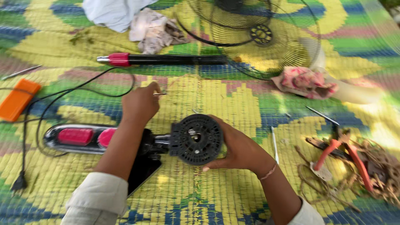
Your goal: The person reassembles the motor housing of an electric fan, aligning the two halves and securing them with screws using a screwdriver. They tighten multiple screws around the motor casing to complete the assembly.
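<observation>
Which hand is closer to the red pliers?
The right hand. It cups the round black motor, on the side toward the red pliers. The left hand is farther off, pinching a small screw.

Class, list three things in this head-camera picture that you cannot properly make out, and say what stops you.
1. Small metal piece pinched by the left hand: too small to identify.
2. Black motor housing: its far side is covered by the right hand.
3. Fan guard: cut off by the top edge.
</observation>
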